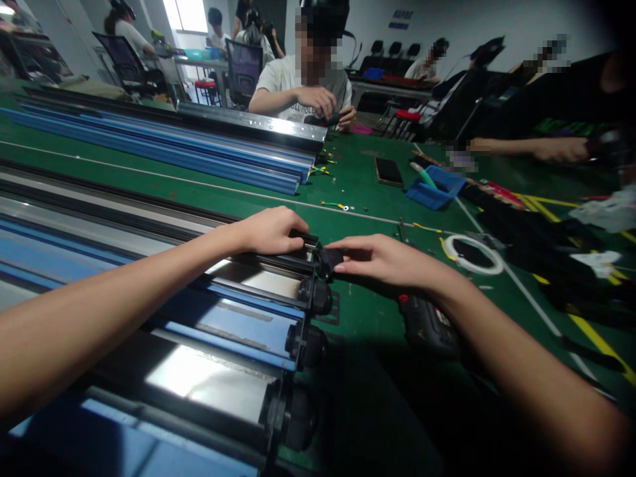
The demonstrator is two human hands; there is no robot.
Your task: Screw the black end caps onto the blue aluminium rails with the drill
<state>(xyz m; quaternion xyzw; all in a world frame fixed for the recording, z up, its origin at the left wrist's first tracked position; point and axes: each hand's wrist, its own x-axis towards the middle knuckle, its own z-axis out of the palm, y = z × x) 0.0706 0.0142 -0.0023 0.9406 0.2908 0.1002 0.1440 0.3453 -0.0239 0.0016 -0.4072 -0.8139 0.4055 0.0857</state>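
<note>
While the left hand (271,230) lies palm-down, fingers curled over the top of the black rail (258,255), the right hand (382,260) pinches a black end cap (328,260) between thumb and fingertips. The cap sits at the rail's end, touching it, with a thin green wire (314,246) showing just beside it. Nearer the camera than this rail lie further blue and silver rails, each ending in a round black cap (320,297). A black drill (428,326) lies on the green surface (368,192) just beside the right wrist. A white coil (473,254) lies beyond the drill, to the right of the rail's end. A blue bin (436,188) and a phone (388,171) lie well beyond the rail. A person in a white shirt (283,76) sits across the surface, both hands on a small dark item.
</note>
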